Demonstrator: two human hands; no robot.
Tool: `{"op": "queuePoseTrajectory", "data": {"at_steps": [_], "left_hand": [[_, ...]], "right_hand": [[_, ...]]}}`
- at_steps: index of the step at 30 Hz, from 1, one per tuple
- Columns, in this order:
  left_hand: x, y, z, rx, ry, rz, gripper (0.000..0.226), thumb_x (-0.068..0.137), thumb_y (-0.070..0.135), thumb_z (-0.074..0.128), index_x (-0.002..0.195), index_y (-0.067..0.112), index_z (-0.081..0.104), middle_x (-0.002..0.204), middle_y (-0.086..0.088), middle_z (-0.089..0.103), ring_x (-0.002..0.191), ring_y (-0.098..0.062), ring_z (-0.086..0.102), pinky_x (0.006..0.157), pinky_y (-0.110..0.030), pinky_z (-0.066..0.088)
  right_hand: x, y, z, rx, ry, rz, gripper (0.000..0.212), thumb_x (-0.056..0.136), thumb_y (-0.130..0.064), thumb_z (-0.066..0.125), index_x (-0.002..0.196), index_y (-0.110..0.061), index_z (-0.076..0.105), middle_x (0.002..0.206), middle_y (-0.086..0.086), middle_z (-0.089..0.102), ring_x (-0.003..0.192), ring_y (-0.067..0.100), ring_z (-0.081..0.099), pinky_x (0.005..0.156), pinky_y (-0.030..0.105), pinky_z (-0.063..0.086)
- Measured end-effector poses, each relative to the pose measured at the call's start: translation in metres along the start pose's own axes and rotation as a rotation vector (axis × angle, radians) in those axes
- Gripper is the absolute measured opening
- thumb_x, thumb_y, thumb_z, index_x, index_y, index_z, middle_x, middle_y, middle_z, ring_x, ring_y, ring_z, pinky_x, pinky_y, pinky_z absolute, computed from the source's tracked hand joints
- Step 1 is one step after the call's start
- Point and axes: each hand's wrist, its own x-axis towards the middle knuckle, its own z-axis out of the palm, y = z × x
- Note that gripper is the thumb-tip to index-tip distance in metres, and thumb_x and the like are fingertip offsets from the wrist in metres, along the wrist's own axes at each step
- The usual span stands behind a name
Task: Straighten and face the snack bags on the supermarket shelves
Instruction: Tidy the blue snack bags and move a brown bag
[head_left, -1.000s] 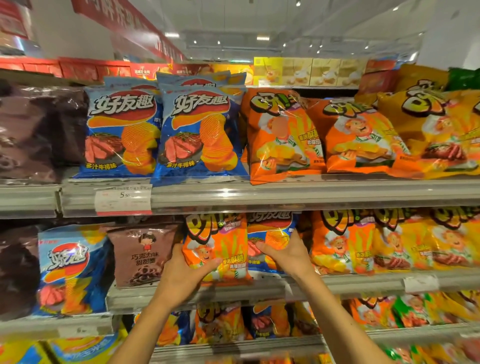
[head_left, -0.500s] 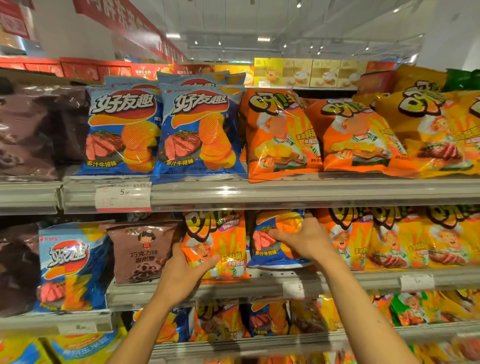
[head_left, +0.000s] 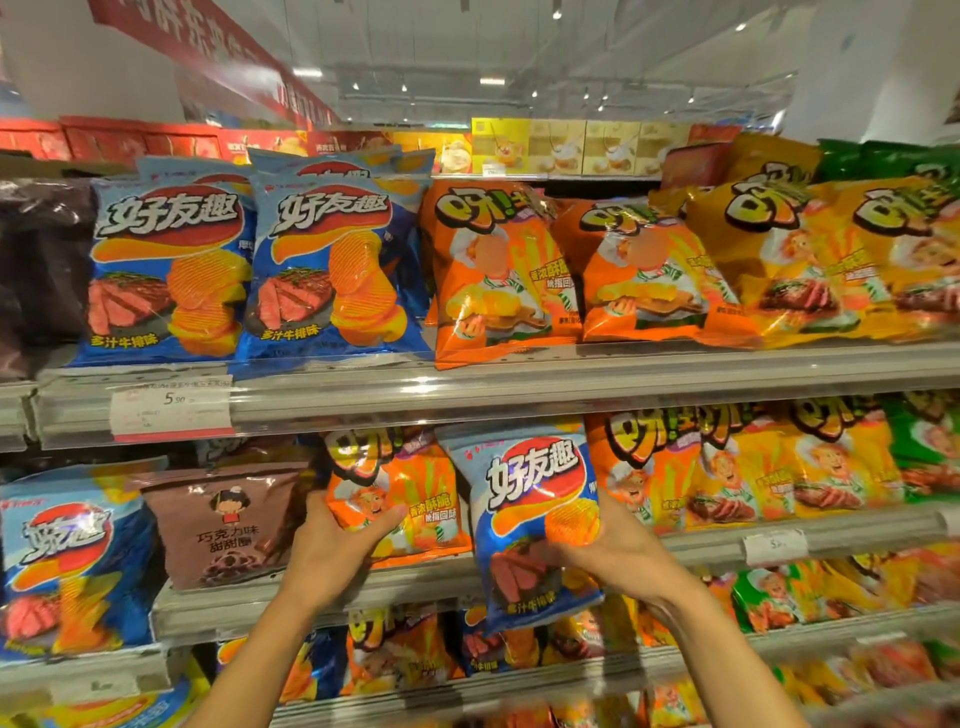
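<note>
The blue chip bag (head_left: 530, 525) hangs out past the middle shelf's front edge (head_left: 691, 540), upright, label facing out. The right hand (head_left: 618, 556) grips its right side, fingers curled behind it. The left hand (head_left: 337, 540) holds the orange bag (head_left: 410, 493) beside it, thumb across the front. Bags stand packed on both sides.

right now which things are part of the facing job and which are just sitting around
In the job:
- blue steak-flavour crisp bag, gripped by the right hand
- orange chef-print snack bag, gripped by the left hand

Just there:
- brown chocolate snack bag
- white price tag
- red overhead banner
</note>
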Motion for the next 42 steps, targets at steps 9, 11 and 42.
{"op": "queuePoseTrajectory", "data": {"at_steps": [9, 11, 42], "left_hand": [[-0.008, 0.01, 0.022, 0.01, 0.0, 0.028, 0.098, 0.052, 0.064, 0.081, 0.131, 0.021, 0.043, 0.11, 0.009, 0.063, 0.097, -0.014, 0.061, 0.076, -0.031, 0.046], [-0.008, 0.017, 0.036, 0.032, -0.026, 0.027, 0.119, 0.052, 0.07, 0.079, 0.146, 0.016, 0.03, 0.128, 0.002, 0.061, 0.109, -0.019, 0.06, 0.088, -0.035, 0.049], [-0.079, -0.049, -0.03, 0.566, 0.204, 0.592, 0.03, 0.088, 0.029, 0.07, 0.117, 0.021, 0.065, 0.12, 0.005, 0.057, 0.113, -0.015, 0.054, 0.092, -0.027, 0.043]], "right_hand": [[-0.02, 0.028, -0.009, -0.188, -0.071, 0.07, 0.043, 0.077, -0.024, 0.084, 0.111, -0.046, 0.067, 0.101, -0.026, 0.073, 0.091, -0.004, 0.069, 0.066, 0.021, 0.059], [-0.026, 0.036, -0.018, -0.174, -0.039, 0.072, 0.041, 0.07, -0.035, 0.084, 0.104, -0.052, 0.068, 0.097, -0.023, 0.074, 0.085, -0.002, 0.07, 0.06, 0.018, 0.055], [-0.011, 0.008, 0.063, 0.017, 0.195, 0.028, 0.035, 0.069, -0.02, 0.091, 0.098, -0.029, 0.074, 0.089, -0.003, 0.078, 0.079, 0.026, 0.074, 0.066, 0.046, 0.063]]}}
